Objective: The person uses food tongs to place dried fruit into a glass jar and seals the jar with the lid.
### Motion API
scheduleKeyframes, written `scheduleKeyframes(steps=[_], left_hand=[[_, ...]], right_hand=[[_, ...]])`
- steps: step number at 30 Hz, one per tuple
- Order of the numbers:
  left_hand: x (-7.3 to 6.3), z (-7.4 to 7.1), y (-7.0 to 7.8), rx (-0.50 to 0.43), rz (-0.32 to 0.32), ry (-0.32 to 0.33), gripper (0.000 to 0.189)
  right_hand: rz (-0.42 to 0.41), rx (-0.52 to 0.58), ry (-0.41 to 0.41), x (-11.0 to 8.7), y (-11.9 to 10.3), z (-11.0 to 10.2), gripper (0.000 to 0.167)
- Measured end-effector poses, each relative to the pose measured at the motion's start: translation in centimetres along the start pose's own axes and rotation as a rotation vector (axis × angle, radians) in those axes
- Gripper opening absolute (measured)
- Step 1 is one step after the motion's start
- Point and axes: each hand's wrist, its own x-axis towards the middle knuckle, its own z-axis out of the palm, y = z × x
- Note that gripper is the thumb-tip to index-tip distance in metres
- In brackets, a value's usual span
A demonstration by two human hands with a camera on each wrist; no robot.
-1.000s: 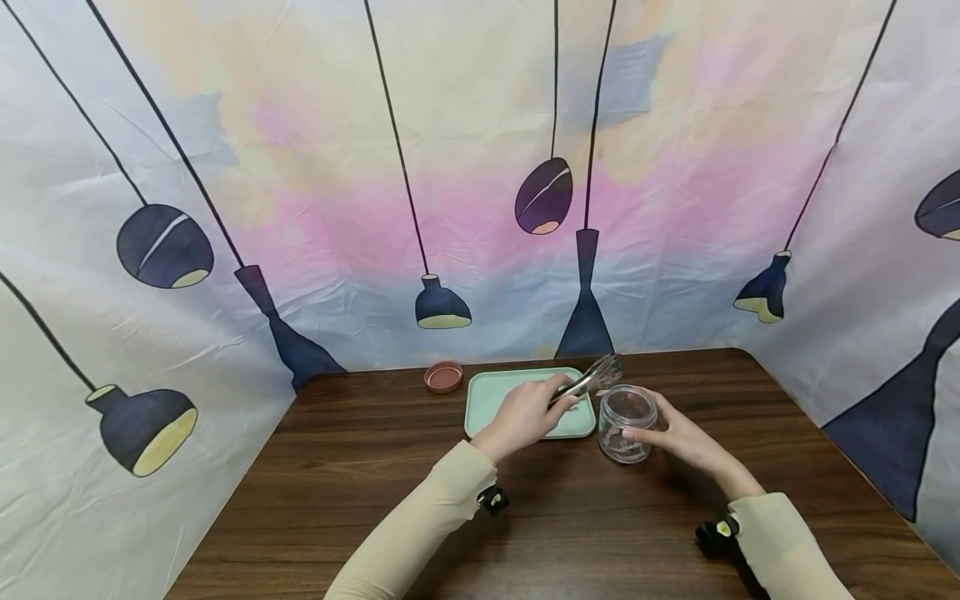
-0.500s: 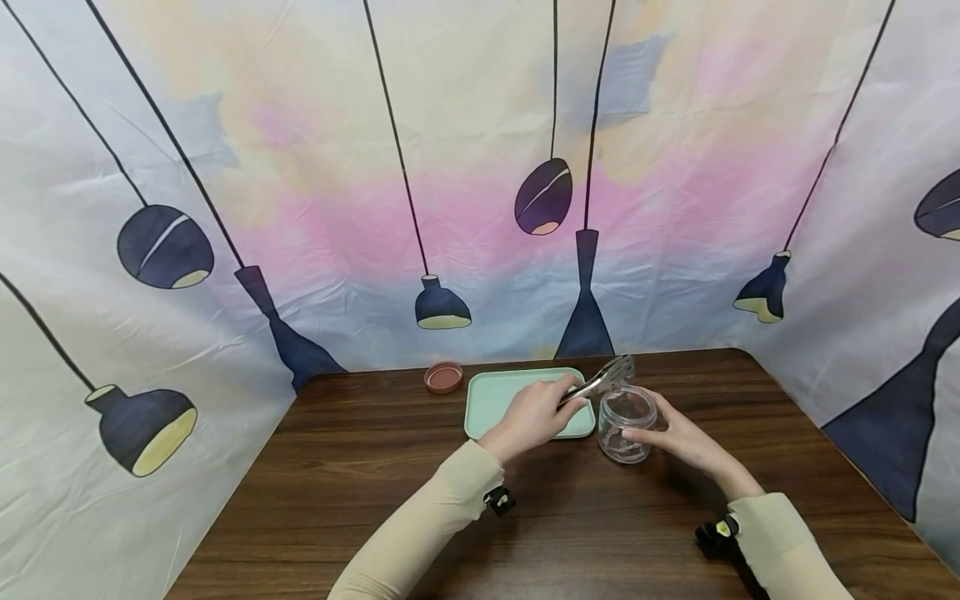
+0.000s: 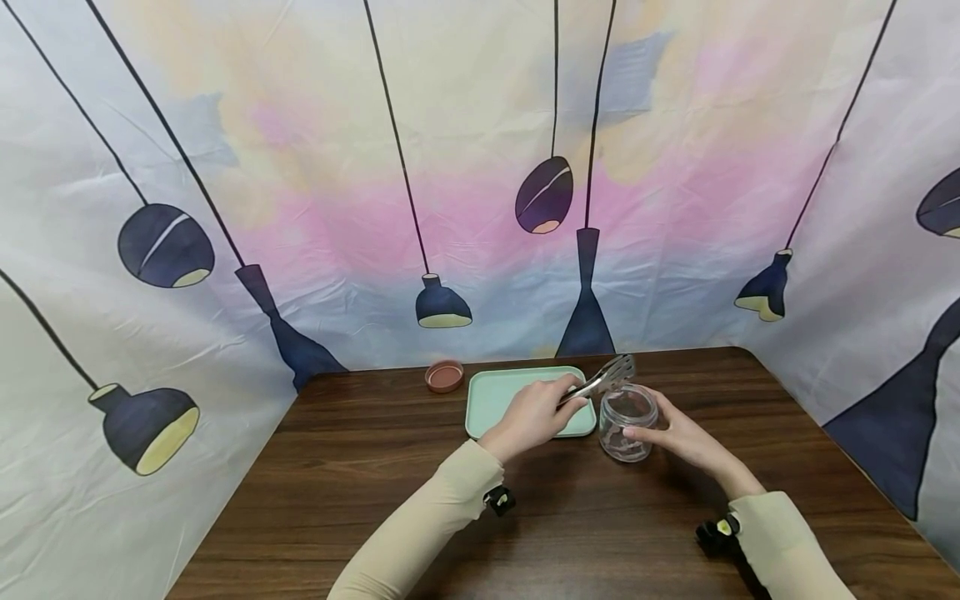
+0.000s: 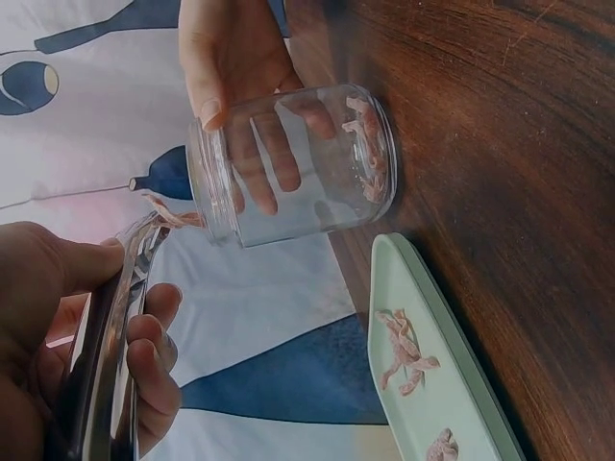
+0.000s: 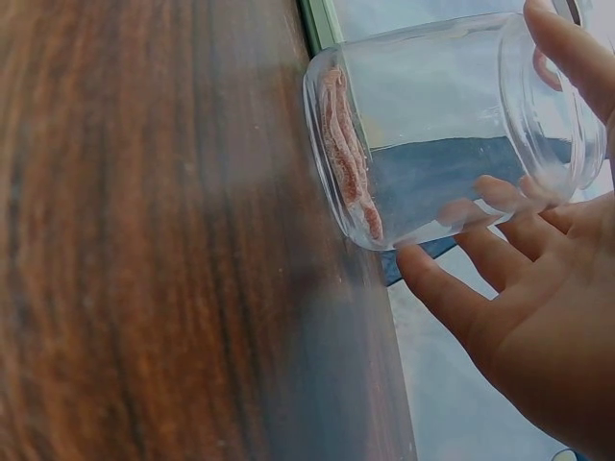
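Observation:
My left hand (image 3: 528,417) grips a pair of metal tongs (image 3: 600,379), fingers on one side and thumb on the other. In the left wrist view, the tong tips hold a pinkish dried strip (image 4: 173,213) at the mouth of a clear glass jar (image 4: 312,206). The jar stands upright on the table, with my right hand (image 3: 686,442) holding its far right side between thumb and fingers. Several more pinkish strips (image 5: 346,158) lie on the jar's bottom. Beside the jar, a pale green tray (image 3: 491,404) bears further strips (image 4: 404,355), mostly hidden by my left hand in the head view.
A round reddish-brown lid (image 3: 444,377) lies near the table's back edge, left of the tray. The dark wooden table (image 3: 337,500) ends at a fabric backdrop (image 3: 480,208) printed with hanging lamps.
My left hand and the tongs have moved a little to the right, bringing the tips over the jar's mouth, and have since held still. My right hand and the jar have stayed put.

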Motion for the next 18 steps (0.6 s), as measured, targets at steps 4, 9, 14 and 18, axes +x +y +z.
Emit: scheduleKeyframes(steps=[4, 9, 14, 18], left_hand=[[0.04, 0.03, 0.03, 0.006, 0.007, -0.002, 0.026], [0.15, 0.0, 0.12, 0.006, 0.015, -0.004, 0.026], [0.15, -0.02, 0.26, 0.005, 0.018, -0.005, 0.025], [0.14, -0.03, 0.35, 0.01, 0.011, -0.007, 0.026]], right_hand=[[0.0, -0.003, 0.002, 0.01, 0.0, -0.01, 0.096], [-0.008, 0.005, 0.001, 0.08, 0.21, -0.02, 0.095], [-0.01, 0.005, -0.004, 0.08, 0.32, 0.01, 0.095], [-0.013, 0.007, -0.008, 0.04, 0.21, 0.03, 0.096]])
